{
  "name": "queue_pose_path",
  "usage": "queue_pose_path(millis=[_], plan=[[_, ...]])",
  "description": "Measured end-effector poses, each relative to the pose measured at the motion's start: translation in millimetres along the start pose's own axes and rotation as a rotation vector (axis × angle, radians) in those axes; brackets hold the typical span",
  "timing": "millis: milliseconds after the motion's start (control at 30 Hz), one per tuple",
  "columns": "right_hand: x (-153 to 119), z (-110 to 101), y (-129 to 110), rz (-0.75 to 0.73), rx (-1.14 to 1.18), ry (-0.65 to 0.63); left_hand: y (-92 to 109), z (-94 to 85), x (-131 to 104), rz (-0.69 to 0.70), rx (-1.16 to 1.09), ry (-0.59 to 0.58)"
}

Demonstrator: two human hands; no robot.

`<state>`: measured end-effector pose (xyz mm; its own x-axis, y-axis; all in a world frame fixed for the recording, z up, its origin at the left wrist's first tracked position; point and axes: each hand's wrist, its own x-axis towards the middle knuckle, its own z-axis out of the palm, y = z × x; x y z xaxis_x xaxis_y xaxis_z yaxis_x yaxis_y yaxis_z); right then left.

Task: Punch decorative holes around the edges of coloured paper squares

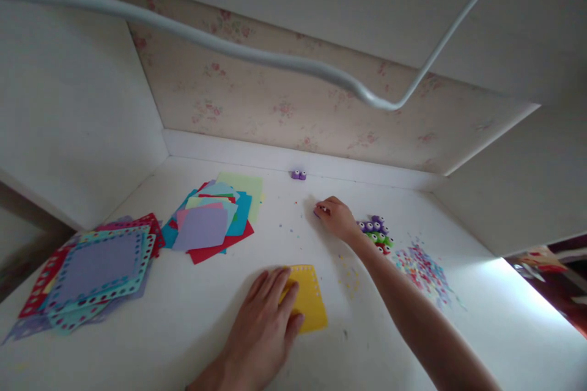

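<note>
Yellow card: on the white surface point(348, 354), holes along its 12 o'clock edge point(308, 302)
Left hand: over the card's 9 o'clock side, palm down, fingers slightly apart point(270, 317)
Right hand: 1 o'clock of the card, fingertips pinched on a small, mostly hidden purple item point(337, 219)
Yellow bits: 2 o'clock point(355, 284)
Purple, green and red eyed pieces: clustered, 2 o'clock point(378, 237)
Confetti: 3 o'clock point(424, 272)
Purple eyed pair: 12 o'clock, near the wall point(299, 175)
Plain paper pile: 10 o'clock point(204, 226)
Hole-edged paper pile: 9 o'clock point(98, 272)

The yellow sheet point(312, 306) is matt paper; the white tabletop point(183, 317) looks smooth.
</note>
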<state>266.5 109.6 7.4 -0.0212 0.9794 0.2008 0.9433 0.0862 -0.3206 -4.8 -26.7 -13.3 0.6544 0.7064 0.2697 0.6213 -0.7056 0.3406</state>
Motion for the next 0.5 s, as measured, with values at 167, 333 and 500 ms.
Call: queue_pose_path(millis=[167,333,500], plan=[[-96.3,-10.2,-19.6,-0.094,0.162,0.023,4.3,-5.7,1.5,-0.054,-0.025,0.014],[-164.0,-11.5,-34.7,-0.128,0.281,0.109,9.4,-10.4,-0.3,-0.094,-0.051,0.018],[-184.4,-12.0,-45.1,-0.111,0.33,0.1,9.7,-11.7,2.2,-0.154,-0.142,0.0]])
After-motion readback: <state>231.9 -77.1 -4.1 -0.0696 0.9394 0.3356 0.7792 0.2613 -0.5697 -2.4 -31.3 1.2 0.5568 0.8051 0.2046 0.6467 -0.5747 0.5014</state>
